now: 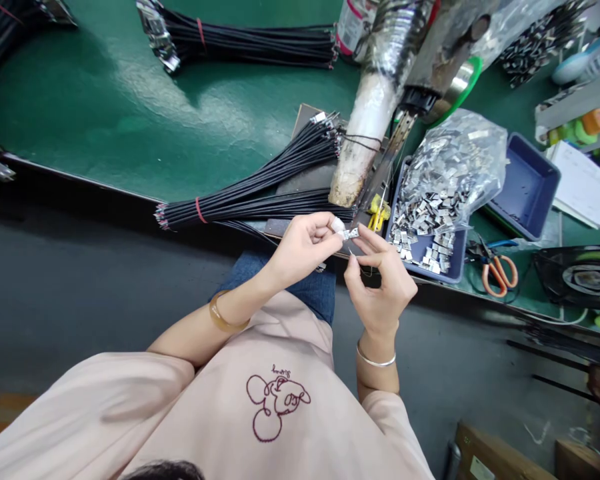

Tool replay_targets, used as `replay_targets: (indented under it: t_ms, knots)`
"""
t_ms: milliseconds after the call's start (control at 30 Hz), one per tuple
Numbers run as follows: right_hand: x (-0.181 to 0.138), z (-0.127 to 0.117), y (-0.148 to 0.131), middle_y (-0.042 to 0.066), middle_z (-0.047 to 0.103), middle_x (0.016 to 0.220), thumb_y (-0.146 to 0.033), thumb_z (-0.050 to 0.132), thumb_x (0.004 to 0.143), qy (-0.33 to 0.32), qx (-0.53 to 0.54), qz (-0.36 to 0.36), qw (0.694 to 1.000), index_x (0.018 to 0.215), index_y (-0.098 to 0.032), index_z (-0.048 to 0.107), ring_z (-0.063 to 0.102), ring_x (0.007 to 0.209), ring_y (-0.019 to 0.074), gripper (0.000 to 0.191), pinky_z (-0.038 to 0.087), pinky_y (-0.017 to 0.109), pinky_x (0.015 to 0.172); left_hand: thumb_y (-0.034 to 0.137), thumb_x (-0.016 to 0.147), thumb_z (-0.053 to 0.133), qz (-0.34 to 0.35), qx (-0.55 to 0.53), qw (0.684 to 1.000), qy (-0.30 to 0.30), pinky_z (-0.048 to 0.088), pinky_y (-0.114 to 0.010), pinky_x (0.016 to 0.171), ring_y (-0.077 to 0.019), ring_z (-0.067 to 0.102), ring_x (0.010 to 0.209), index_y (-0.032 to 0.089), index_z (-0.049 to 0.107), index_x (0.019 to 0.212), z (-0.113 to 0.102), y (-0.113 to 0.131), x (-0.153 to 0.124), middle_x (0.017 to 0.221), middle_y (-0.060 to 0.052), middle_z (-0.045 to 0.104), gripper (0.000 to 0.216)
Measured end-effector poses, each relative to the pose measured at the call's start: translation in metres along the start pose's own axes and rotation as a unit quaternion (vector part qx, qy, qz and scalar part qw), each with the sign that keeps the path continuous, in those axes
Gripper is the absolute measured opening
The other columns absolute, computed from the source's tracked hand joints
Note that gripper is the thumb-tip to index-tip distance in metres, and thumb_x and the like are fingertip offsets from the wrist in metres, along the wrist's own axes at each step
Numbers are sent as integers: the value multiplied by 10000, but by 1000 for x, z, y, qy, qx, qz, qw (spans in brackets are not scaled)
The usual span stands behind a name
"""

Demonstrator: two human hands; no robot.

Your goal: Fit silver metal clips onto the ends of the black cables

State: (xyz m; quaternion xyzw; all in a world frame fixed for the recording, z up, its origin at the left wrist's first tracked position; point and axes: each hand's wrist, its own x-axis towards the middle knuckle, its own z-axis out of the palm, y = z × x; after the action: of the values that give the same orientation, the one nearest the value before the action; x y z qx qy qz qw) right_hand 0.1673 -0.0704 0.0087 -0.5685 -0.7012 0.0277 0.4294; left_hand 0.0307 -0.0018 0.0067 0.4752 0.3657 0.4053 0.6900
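Observation:
My left hand is closed, pinching a small silvery metal connector at its fingertips. One of its fingers wears a white cover. My right hand is on the other side, its index fingertip at the connector's right end. Between its thumb and another finger a thin wire sticks up. Just beyond both hands, black cables lie in a bundle bound by a red band, their far ends fanned apart. A soldering iron's perforated metal shaft slants down close above the fingers.
A blue tray holds loose metal connectors and a plastic bag of more. Right of it are a second blue tray and orange-handled scissors. A wrapped white tube hangs overhead. Another cable bundle lies farther back.

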Motion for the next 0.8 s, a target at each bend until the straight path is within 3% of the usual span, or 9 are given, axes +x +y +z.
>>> replay_targets:
  t_ms: [100, 200, 300, 400, 433, 500, 633, 700, 800]
  knots:
    - [-4, -4, 0, 73, 736, 1217, -175, 590, 906, -9, 0, 15, 1000, 877, -239, 559, 762, 997, 201, 76, 669, 365, 840, 191, 760, 641, -12, 14, 1000, -7, 225, -183, 447, -36, 310, 453, 156, 563, 713, -1, -3, -4, 517, 79, 393, 98]
    - [-5, -13, -1, 21, 777, 1003, -205, 593, 924, 39, 17, 75, 996, 946, -247, 597, 762, 723, 160, 48, 633, 291, 621, 185, 775, 615, 8, 48, 999, -24, 217, -188, 462, -41, 288, 462, 155, 566, 709, -3, -5, -8, 509, 83, 358, 87]
    - [-2, -24, -8, -56, 612, 638, -228, 621, 908, 209, 23, 44, 977, 950, -296, 639, 577, 435, 124, 82, 480, 303, 431, 151, 780, 588, 38, 137, 986, -82, 230, -187, 488, -43, 262, 491, 144, 579, 676, -7, -6, -15, 511, 84, 320, 105]
    - [3, -38, -14, -25, 534, 738, -244, 623, 887, 349, -14, 15, 937, 939, -325, 641, 445, 411, 93, 98, 389, 334, 405, 142, 784, 596, 54, 228, 963, -135, 289, -179, 502, -46, 330, 502, 130, 636, 654, -14, -12, -24, 506, 66, 400, 137]
    - [4, -43, -13, -7, 558, 829, -250, 613, 890, 345, -30, 49, 937, 964, -321, 632, 454, 423, 87, 104, 384, 333, 403, 155, 792, 608, 49, 231, 962, -135, 337, -176, 514, -51, 392, 510, 125, 664, 671, -16, -15, -27, 523, 49, 477, 137]
    - [5, -52, -4, 24, 605, 938, -273, 591, 905, 260, -58, 144, 953, 1010, -290, 605, 567, 493, 115, 107, 434, 328, 433, 199, 813, 636, 35, 198, 974, -105, 451, -185, 573, -75, 534, 565, 114, 715, 757, -19, -21, -32, 635, -3, 641, 129]
    - [7, -64, 42, 5, 642, 690, -313, 659, 860, 45, -133, 215, 966, 825, -230, 599, 659, 607, 181, 108, 547, 347, 635, 251, 857, 642, 103, 170, 980, 9, 544, -234, 651, -128, 652, 685, 109, 726, 878, -26, -23, -29, 822, -69, 729, 167]
    - [9, -65, 67, 10, 665, 699, -297, 674, 824, 15, -167, 215, 962, 755, -224, 600, 644, 627, 175, 125, 537, 337, 656, 231, 887, 611, 195, 244, 947, 69, 553, -280, 733, -158, 660, 784, 130, 721, 878, -31, -17, -21, 879, -75, 725, 150]
    - [15, -62, 91, 29, 727, 810, -249, 659, 792, -31, -98, 220, 970, 702, -212, 604, 690, 772, 181, 112, 531, 296, 663, 187, 897, 584, 284, 427, 852, 105, 485, -432, 952, -253, 612, 1037, 159, 720, 945, -38, -5, -4, 1055, -110, 704, 147]
